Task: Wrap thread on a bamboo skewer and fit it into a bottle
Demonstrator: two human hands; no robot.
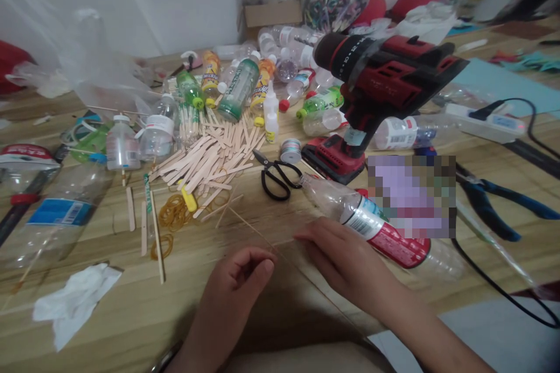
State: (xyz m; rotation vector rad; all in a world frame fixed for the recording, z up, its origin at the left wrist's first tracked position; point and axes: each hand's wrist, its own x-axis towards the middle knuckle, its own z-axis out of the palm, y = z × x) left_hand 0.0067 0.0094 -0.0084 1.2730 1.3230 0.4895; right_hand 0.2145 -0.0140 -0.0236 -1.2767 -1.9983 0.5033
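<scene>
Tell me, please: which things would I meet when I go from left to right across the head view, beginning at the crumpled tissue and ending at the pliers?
Tissue → rubber bands → left hand → right hand → pliers. Overlapping things are left out.

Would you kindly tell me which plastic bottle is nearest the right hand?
It is the clear bottle with the red-and-blue label, lying on its side just beyond the right hand; the rest are farther off.

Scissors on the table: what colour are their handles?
The scissors' handles are black, as the head view shows.
</scene>
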